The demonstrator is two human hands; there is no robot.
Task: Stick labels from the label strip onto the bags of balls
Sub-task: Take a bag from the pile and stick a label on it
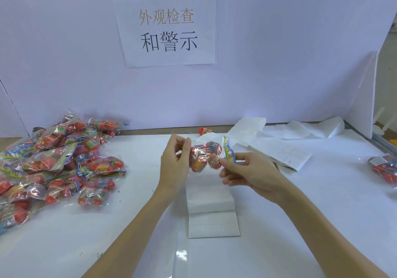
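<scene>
Both hands [175, 164] [247, 173] hold bag of balls [205, 156] above label strip [212, 213].

Both forearms reach forward, left hand [174, 161] raised upright with fingers curled in a pinch, right hand [247, 173] likewise pinching, thumb uppermost.

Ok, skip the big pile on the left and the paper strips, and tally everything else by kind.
Bags of balls: 2, the held bag pinched between the left hand and the right hand, and the right-edge bag.
Small red item by the back wall: 1.
Wall sign: 1.
Total: 4.
</scene>
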